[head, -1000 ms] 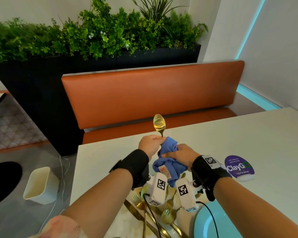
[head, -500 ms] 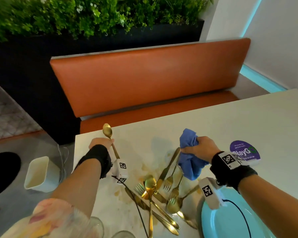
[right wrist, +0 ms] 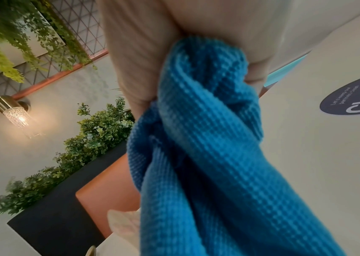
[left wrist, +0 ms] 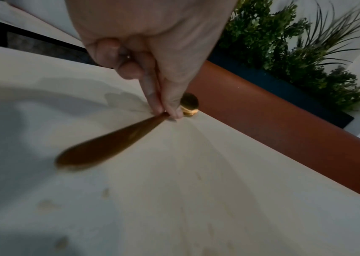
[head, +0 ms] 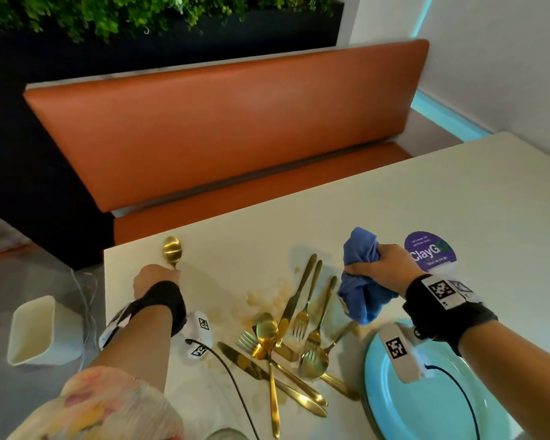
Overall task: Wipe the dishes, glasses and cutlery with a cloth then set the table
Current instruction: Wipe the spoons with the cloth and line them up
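My left hand [head: 154, 281] has carried the gold spoon [head: 171, 251] away from the cloth and out to the far left corner of the table [head: 394, 217]; a moment ago both hands were together, rubbing that spoon inside the cloth. Thumb and fingertips [left wrist: 170, 110] pinch the neck just behind the bowl, and the bowl sits close to the far rim, at or just above the surface. I judge this spoon wiped and being laid at its place.

My right hand [head: 383, 268] has drawn back to the right, fingers curled tight round the bunched blue cloth [head: 361, 281], which hangs above the table beside the purple sticker [head: 431, 253].

The heap of gold cutlery [head: 286, 341] lies uncovered between my arms: knives, forks and spoons crossed over one another on a brownish stain [head: 267, 296]. The turquoise plate [head: 432, 404] sits under my right wrist at the near edge.

The spoon bowl has little margin before the table's rim, with the orange bench [head: 235, 131] beyond, so I would set it down without sliding it forward. The far right half of the table is open for laying places. The next piece must be lifted out of the tangle, as dragging would likely shift the others.
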Tool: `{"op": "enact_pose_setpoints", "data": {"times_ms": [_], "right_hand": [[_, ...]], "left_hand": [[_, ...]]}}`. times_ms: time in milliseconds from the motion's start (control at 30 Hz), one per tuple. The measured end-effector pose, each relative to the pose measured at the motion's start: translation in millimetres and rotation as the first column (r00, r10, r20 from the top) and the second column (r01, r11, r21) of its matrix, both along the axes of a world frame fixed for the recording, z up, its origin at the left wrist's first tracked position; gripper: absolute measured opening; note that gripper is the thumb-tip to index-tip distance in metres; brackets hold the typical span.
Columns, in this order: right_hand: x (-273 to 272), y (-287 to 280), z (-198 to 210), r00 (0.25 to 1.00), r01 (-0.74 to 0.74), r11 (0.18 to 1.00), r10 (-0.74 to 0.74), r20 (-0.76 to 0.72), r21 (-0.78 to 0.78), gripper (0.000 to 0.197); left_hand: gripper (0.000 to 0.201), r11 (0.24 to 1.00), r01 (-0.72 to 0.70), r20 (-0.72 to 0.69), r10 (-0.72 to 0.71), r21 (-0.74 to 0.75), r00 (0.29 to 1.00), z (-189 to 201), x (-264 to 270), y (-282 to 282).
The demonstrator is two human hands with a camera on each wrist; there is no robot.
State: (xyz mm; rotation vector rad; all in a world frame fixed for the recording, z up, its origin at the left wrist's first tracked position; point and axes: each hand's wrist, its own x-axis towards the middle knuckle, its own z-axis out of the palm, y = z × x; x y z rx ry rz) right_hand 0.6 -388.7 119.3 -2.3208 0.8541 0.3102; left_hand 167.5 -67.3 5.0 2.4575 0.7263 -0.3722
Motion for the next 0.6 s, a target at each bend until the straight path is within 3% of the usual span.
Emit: {"op": "enact_pose_setpoints", "data": {"times_ms": [100, 233, 333, 400, 467, 533, 600], "right_hand": [[-1.5, 0.5, 0.4, 1.0, 0.002, 1.0, -0.002, 0.01, -0.001, 0.03], [-3.1, 4.6, 7.4, 0.999, -0.006, 1.0, 0.007, 0.041, -0.013, 0.03], [-6.1, 10.6, 15.6, 0.997, -0.022, 1.0, 0.022, 0.069, -0.011, 0.034], [-9.2, 13.5, 21.1, 0.996, -0.032, 0.999, 0.033, 0.085, -0.009, 0.034], [-13.3, 14.8, 25.8, 0.994, -0.039, 0.999, 0.04, 0.099, -0.014, 0.034], [-18.0, 13.8, 28.8, 0.993, -0.038, 0.999, 0.039, 0.109, -0.012, 0.034], [-23.3, 10.5, 29.4, 0.993, -0.034, 0.999, 0.035, 0.112, -0.008, 0.034]], "left_hand": [[0.039, 0.999, 0.033, 0.016, -0.033, 0.041, 0.999, 7.3, -3.0, -0.3], [0.035, 0.996, 0.075, -0.002, -0.075, -0.051, 0.997, 25.8, -15.0, -20.0], [0.037, 0.954, 0.294, -0.076, -0.298, -0.067, 0.951, 40.9, -36.9, -47.2], [0.042, 0.871, 0.488, -0.173, -0.49, -0.058, 0.854, 48.5, -59.4, -64.3], [0.044, 0.748, 0.658, -0.293, -0.65, -0.087, 0.701, 47.6, -84.6, -79.8], [0.044, 0.627, 0.773, -0.402, -0.736, -0.1, 0.545, 44.9, -110.1, -93.7], [0.042, 0.556, 0.827, -0.482, -0.751, -0.09, 0.452, 36.6, -128.2, -103.2]]}}
